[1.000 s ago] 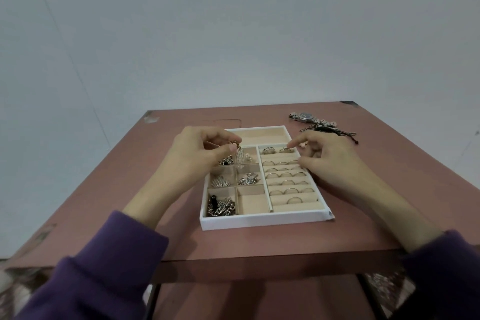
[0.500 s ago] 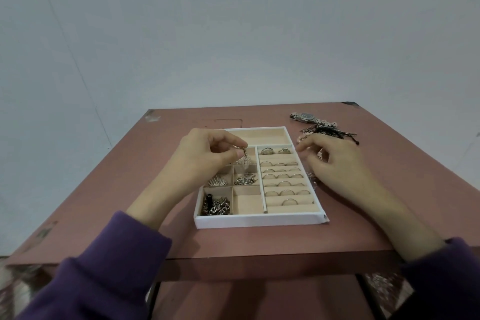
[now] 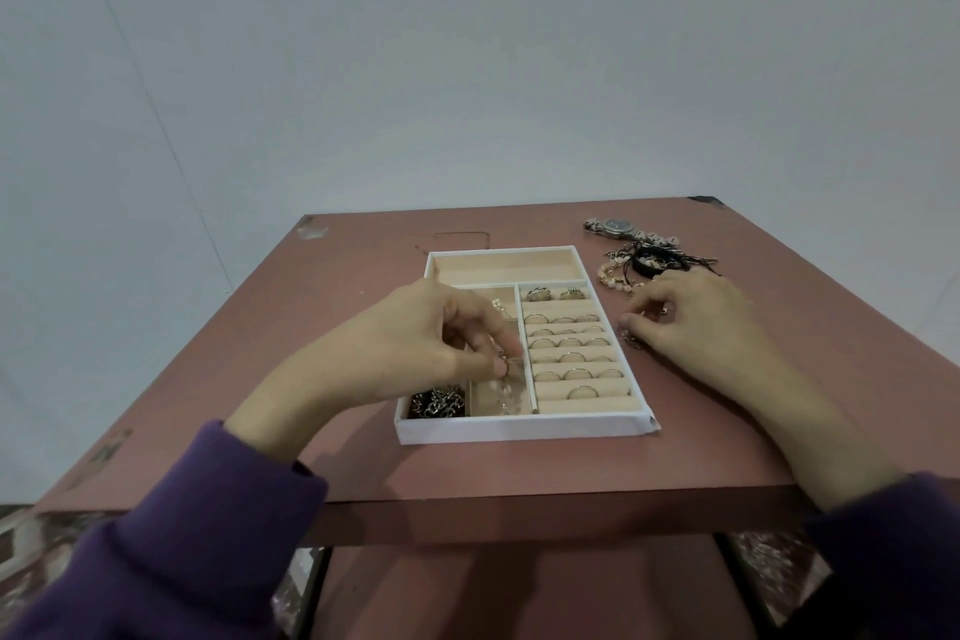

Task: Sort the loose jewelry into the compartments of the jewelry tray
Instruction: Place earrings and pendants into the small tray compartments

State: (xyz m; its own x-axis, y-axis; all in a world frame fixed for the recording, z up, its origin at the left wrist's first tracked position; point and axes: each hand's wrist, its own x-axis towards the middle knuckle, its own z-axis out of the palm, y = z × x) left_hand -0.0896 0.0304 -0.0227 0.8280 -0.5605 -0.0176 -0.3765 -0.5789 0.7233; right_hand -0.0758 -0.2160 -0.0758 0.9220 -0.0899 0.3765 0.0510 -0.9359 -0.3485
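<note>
Judging from how things lie, the sorting is well along but not finished: the tray (image 3: 519, 429) holds rows of rings (image 3: 571, 343) in its right-hand slots and a heap of dark chains (image 3: 436, 403) in its near left compartment, while the long far compartment (image 3: 509, 265) looks bare. Unsorted on the table (image 3: 363, 457), far and to the right of the tray, lie a watch (image 3: 615, 225) and a tangle of bracelets (image 3: 649, 265). The left hand (image 3: 431, 338) hangs over the tray's left half, thumb and fingertips pinching what seems to be an earring (image 3: 506, 379), which dangles below the fingers over the near middle compartment; whether its lower end touches the floor there is too blurred to tell. The right hand (image 3: 696, 317) rests on the table just right of the tray, near the bracelets, fingers curled down beside a small glinting piece (image 3: 630, 340); I cannot tell whether it grips that piece or only touches it.
</note>
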